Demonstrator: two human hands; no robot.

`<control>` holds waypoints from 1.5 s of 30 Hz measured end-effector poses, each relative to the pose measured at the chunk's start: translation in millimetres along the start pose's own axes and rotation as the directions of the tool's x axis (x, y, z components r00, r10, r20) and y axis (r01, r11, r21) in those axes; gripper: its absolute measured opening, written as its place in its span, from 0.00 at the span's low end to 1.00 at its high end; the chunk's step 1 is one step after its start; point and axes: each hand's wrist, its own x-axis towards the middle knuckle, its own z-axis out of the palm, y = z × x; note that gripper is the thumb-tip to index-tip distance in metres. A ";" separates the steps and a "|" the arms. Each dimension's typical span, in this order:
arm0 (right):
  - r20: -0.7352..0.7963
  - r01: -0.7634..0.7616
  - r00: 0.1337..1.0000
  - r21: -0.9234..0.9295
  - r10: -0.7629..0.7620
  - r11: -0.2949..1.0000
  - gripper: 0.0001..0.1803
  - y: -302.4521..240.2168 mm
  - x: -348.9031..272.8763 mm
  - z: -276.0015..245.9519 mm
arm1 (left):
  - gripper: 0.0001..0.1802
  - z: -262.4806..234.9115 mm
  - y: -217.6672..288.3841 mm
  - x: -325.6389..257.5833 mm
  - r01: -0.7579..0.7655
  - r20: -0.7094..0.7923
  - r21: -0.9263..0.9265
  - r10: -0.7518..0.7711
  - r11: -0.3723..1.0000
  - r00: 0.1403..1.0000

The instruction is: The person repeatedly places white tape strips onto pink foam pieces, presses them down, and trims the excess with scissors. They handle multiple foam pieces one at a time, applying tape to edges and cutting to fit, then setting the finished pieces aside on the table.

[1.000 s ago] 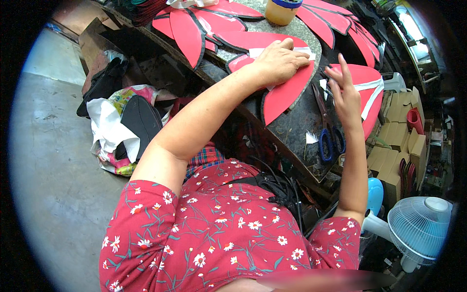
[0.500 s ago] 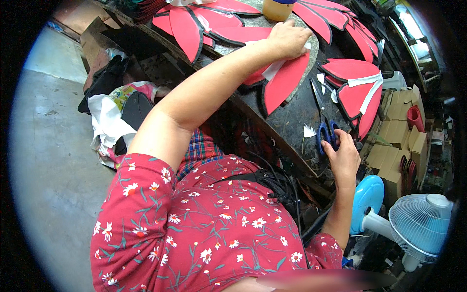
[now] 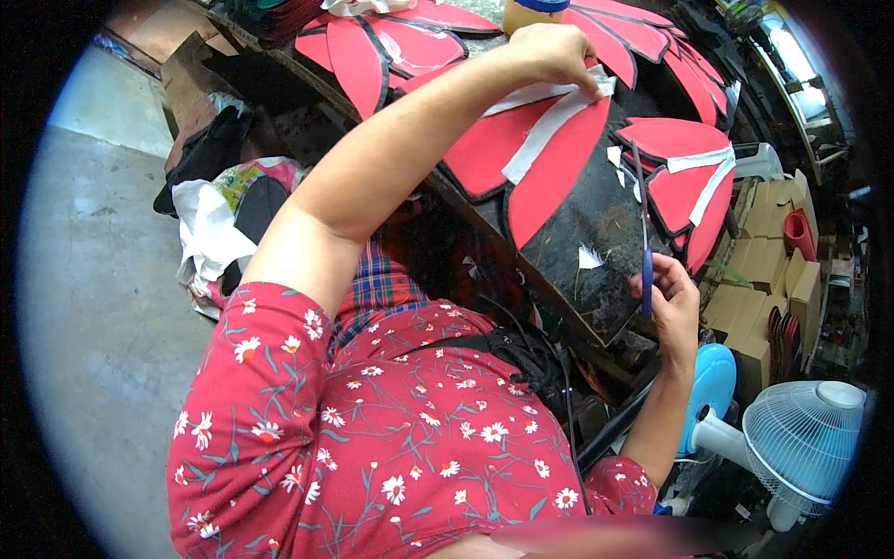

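My left hand (image 3: pixel 563 58) pinches the pointed end of a red piece (image 3: pixel 563 177), made of leaf-shaped panels with black edging and white strips meeting near my fingers. The piece lies partly over the dark worktable (image 3: pixel 610 242). In my right hand (image 3: pixel 675 298) are scissors (image 3: pixel 647 279) with blue handles, held upright and seen edge-on, blades pointing away from me. Beyond their tips lies another red piece (image 3: pixel 675 140) with white strips. Small white scraps (image 3: pixel 589 258) are scattered on the table between the hands.
More red pieces (image 3: pixel 354 65) lie at the far side, around a tub with a blue lid (image 3: pixel 535 7). A blue and white fan (image 3: pixel 810 438) stands at my right, below cardboard boxes (image 3: pixel 754 252). Cloths (image 3: pixel 209 224) are heaped at the left.
My left hand has lifted and shifted the red piece toward the right, baring its white strips. My right hand has raised the scissors off the table and turned them edge-on.
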 end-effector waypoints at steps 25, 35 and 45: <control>-0.008 0.097 0.995 0.030 -0.097 0.995 0.13 -41.4 3.0 41.1 | 0.18 -51.0 45.5 -107.4 0.062 0.206 -0.839 0.210 0.541 0.956; -0.102 0.184 0.946 -0.614 -0.308 0.768 0.18 -40.8 15.0 39.2 | 0.18 -42.3 44.5 -101.8 0.030 0.111 -0.783 0.091 0.622 0.990; -0.291 0.408 0.895 0.231 -0.338 0.883 0.27 -52.4 54.5 5.2 | 0.37 2.6 63.7 -66.9 -0.391 -0.681 -0.271 0.112 0.879 0.724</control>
